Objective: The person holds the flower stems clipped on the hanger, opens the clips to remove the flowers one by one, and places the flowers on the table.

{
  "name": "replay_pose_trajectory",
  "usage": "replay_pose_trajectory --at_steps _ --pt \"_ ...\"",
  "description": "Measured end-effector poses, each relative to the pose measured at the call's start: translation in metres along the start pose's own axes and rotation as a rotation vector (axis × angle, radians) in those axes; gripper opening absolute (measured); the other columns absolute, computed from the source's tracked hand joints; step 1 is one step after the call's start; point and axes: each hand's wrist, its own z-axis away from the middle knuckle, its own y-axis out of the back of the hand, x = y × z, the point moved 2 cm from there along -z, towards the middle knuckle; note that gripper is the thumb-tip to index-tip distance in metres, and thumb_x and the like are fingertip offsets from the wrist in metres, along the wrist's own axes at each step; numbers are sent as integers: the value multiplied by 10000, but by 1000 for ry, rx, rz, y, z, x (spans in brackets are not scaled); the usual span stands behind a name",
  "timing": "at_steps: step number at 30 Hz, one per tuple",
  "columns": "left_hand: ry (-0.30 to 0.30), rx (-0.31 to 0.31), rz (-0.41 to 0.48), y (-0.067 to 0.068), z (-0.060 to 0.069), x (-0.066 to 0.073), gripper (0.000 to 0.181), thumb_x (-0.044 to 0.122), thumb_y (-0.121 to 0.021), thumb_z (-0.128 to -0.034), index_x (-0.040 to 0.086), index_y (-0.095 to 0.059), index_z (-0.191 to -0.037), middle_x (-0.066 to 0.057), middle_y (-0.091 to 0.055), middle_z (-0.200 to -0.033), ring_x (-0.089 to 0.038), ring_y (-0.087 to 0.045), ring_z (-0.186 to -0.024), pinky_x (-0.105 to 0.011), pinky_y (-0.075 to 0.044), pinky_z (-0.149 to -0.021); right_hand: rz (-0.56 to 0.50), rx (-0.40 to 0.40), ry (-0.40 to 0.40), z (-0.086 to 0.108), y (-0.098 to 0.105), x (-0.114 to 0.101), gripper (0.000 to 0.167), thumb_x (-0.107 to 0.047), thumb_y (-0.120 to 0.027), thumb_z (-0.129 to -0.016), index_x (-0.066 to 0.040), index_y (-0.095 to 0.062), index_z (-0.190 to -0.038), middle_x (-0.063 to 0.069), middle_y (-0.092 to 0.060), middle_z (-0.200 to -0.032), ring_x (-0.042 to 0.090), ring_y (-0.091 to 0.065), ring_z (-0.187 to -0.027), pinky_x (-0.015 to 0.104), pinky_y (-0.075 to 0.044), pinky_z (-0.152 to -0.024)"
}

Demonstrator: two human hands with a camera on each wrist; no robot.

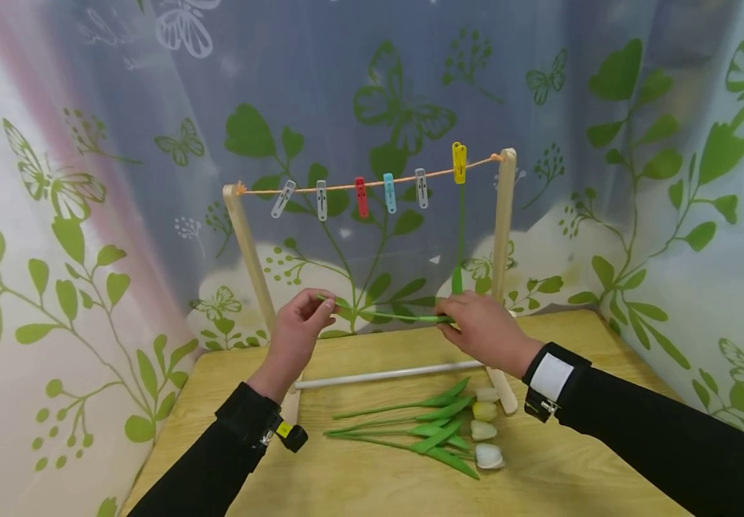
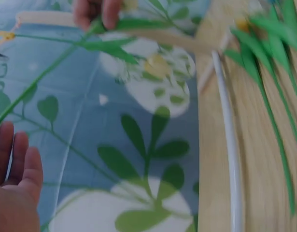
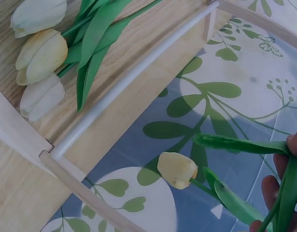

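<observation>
Both hands hold an artificial tulip by its green stem (image 1: 398, 316), which runs roughly level between them. My left hand (image 1: 301, 330) pinches the stem's free end between thumb and fingers. Farther along, my right hand (image 1: 485, 327) grips it near the leaves; one leaf (image 3: 240, 144) sticks out past the fingers in the right wrist view. The head view hides this tulip's bloom behind the right hand. Just beyond that hand, another tulip (image 3: 177, 170) hangs bloom-down from a yellow clothespin (image 1: 459, 163) on an orange cord (image 1: 342, 187).
Wooden posts (image 1: 504, 222) hold up the cord, joined low down by a white rod (image 1: 391, 374). Grey, red and light blue clothespins (image 1: 390, 193) hang along it. Several tulips (image 1: 488, 456) lie on the wooden table (image 1: 559, 431), blooms rightward. A patterned curtain (image 1: 320, 86) stands behind.
</observation>
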Motion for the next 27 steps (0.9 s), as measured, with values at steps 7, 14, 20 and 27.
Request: replay_pose_trajectory --at_steps 7,14,20,27 --pt "-53 -82 -248 16 5 -11 231 411 -585 -1011 275 -627 -1193 -24 -629 -1229 -156 -615 -1107 -361 -531 -990 49 0 42 -3 1 0 204 -208 -749 -924 -148 -712 -1115 -4 -713 -1045 181 -648 -917 328 -575 -717" --pt "-275 -136 -621 26 9 -21 211 348 -571 -1029 281 -640 -1216 112 -630 -1190 -63 -611 -1086 -236 -531 -952 110 -25 55 -6 0 -1 180 -224 -747 -926 -177 -712 -1097 -27 -678 -1002 178 -622 -875 357 -558 -718" --pt "-548 -180 -933 17 12 -12 223 222 -670 -982 210 -698 -1203 49 -666 -1107 -128 -631 -1019 -256 -558 -834 164 -34 74 -6 -3 -2 183 -230 -759 -916 -196 -730 -1093 -15 -632 -1007 184 -594 -852 336 -512 -667" --pt "-756 -203 -1173 10 21 -12 261 135 -731 -922 163 -703 -1180 3 -626 -1073 -178 -563 -1053 -241 -538 -845 192 -35 92 -5 -7 -7 169 -236 -778 -897 -210 -740 -1060 -7 -629 -1021 197 -580 -866 358 -503 -697"
